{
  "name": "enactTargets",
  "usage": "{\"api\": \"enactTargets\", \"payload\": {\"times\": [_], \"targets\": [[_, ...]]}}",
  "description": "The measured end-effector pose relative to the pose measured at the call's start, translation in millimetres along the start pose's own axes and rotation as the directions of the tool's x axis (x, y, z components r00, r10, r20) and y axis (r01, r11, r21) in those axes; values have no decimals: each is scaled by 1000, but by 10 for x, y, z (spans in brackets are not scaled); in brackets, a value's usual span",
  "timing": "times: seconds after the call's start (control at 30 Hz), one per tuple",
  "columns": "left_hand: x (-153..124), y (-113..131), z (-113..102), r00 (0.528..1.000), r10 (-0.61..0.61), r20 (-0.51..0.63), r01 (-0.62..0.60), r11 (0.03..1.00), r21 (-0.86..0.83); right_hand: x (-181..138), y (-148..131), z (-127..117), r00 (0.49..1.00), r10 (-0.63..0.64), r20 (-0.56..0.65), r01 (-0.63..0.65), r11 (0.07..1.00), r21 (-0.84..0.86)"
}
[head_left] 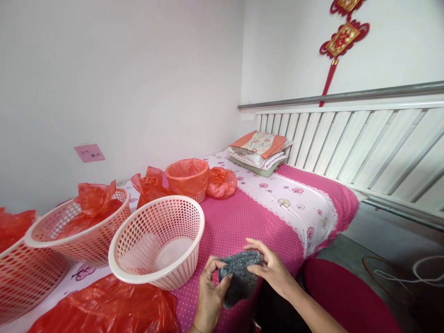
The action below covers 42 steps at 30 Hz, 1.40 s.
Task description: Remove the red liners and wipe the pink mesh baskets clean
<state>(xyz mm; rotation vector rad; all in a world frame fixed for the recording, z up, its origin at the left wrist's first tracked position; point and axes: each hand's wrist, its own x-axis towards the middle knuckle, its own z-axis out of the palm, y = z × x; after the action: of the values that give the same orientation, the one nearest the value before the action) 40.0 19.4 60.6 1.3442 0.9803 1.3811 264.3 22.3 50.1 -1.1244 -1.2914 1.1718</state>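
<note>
While both hands are engaged on one article, a dark grey knitted item (241,270), it is positioned at the near side of the bed, just right of the nearest basket; whether its lower end touches the bedding cannot be determined. The left hand (212,291) is partly closed, with fingers bent and the thumb pressed on the front of the knit, gripping its left edge. The right hand (272,266) pinches the upper right corner between thumb and curled fingers, the index finger extended above the fabric. The upper part of the item is bunched; its exact type cannot be established. The bed carries a pink dotted bedsheet (243,222) with a white tree-print band. The nearest pink perforated plastic basket (149,233) stands upright, with a red plastic bag (114,305) lying in front of it. Left of it stands a second pink basket (97,240), holding another red bag (95,199). Behind, a smaller basket (197,197) is lined with red plastic, a knotted red bundle (222,182) beside it. Folded bedding (262,143) is stacked near the white slatted headboard (347,152). A round crimson stool (347,300) stands at lower right.
</note>
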Motion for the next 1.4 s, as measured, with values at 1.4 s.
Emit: {"api": "enactTargets", "payload": {"times": [1.4], "targets": [[84,97,-219,969,47,243,-122,944,306,-273,-360,39,931,-109,347,325,676,-661]]}}
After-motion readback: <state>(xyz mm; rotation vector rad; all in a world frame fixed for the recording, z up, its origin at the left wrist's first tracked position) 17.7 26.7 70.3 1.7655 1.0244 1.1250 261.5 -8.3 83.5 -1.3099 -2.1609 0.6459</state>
